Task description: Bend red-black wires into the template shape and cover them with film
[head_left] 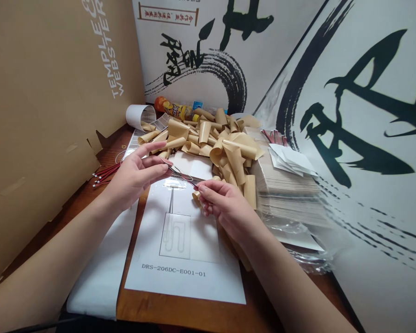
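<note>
My left hand [138, 171] and my right hand [222, 203] hold the two ends of a thin red and black wire [182, 175] above a white sheet [187, 249] printed with a diagram and "DRS-206DC-E001-01". The left fingers pinch one end, the right fingers pinch the other. A small curl of tan paper sits under the right fingertips. Behind the hands lies a heap of curled tan backing strips [215, 138].
A bundle of red wires [106, 173] lies at the left. A stack of flat sheets in a plastic bag [291, 194] stands at the right. A white roll [140, 115] and an orange bottle [175, 108] lie at the back. Cardboard and printed panels wall in the wooden table.
</note>
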The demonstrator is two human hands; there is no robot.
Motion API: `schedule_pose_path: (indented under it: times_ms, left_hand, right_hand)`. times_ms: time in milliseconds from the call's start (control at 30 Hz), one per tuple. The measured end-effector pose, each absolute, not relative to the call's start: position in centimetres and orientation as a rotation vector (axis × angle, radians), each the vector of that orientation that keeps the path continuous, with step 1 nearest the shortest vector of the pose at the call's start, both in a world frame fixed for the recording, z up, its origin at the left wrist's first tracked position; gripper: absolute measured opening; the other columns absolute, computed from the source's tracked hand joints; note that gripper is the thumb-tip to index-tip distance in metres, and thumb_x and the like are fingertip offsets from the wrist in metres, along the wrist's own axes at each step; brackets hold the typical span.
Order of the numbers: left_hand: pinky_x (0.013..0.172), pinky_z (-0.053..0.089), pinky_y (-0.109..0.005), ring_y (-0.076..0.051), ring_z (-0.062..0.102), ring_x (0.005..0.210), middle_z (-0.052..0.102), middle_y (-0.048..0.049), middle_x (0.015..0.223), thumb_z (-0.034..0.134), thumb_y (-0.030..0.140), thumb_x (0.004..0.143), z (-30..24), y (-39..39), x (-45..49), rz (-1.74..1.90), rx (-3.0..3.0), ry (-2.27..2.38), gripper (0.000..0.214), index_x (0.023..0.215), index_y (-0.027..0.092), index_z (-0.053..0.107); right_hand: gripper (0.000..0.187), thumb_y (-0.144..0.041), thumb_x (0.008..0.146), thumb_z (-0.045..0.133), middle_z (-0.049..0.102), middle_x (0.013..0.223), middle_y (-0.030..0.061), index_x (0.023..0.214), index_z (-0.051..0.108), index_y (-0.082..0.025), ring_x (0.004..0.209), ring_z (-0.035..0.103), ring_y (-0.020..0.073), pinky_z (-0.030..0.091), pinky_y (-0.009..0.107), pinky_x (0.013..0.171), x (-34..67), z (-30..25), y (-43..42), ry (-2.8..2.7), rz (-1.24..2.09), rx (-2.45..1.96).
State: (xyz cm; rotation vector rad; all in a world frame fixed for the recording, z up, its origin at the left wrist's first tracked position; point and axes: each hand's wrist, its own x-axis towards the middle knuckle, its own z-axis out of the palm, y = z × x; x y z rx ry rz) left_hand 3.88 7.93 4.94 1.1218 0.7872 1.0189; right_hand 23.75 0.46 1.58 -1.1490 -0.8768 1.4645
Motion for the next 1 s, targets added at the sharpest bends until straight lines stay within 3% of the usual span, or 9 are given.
schedule_pose_path:
  times_ms: [333,600,733,867,1000]
  left_hand:
    - [0.077,0.06,-0.029,-0.012,0.067,0.072,0.069,0.0014,0.076,0.086,0.025,0.07,4.5,8.3,3.5,1.066,1.291,0.861,0.036,0.103,0.02,0.072]
    - [0.084,0.058,-0.034,-0.019,0.07,0.089,0.075,-0.0061,0.092,0.081,0.028,0.074,5.0,8.1,3.4,1.232,1.578,1.0,0.022,0.092,0.017,0.074]
    - [0.073,0.055,-0.03,-0.017,0.068,0.08,0.072,-0.0039,0.082,0.075,0.026,0.078,4.9,8.2,3.5,1.23,1.625,1.049,0.009,0.081,0.018,0.073]
    - [0.054,0.041,-0.025,-0.011,0.052,0.057,0.06,0.0009,0.062,0.068,0.031,0.084,4.8,8.4,3.4,1.232,1.663,1.135,0.015,0.075,0.019,0.068]
    - [0.053,0.036,-0.024,-0.01,0.047,0.058,0.059,0.0018,0.066,0.065,0.036,0.088,4.8,8.5,3.2,1.43,1.683,1.27,0.018,0.08,0.02,0.069]
  right_hand:
    - [0.033,-0.05,0.072,0.08,0.06,0.067,-0.0006,0.08,0.073,-0.019,0.058,0.051,0.0099,0.039,0.023,0.05,23.6,2.0,0.2,-1.008,1.509,-1.242]
    - [0.022,-0.035,0.071,0.079,0.066,0.077,0.0012,0.086,0.073,-0.019,0.058,0.055,0.0091,0.043,0.022,0.047,23.9,1.7,0.4,-0.992,1.483,-1.272]
    - [0.029,-0.037,0.07,0.082,0.069,0.081,0.0016,0.089,0.071,-0.019,0.056,0.054,0.0081,0.044,0.022,0.047,24.0,1.6,0.5,-0.928,1.387,-1.216]
    - [0.035,-0.04,0.073,0.082,0.072,0.091,0.0033,0.097,0.067,-0.02,0.059,0.057,0.0076,0.047,0.022,0.049,24.4,1.9,0.5,-0.911,1.179,-1.21]
    - [0.035,-0.04,0.074,0.082,0.073,0.088,0.004,0.097,0.066,-0.02,0.062,0.059,0.0095,0.047,0.021,0.049,24.6,2.3,0.3,-1.041,1.153,-1.225]
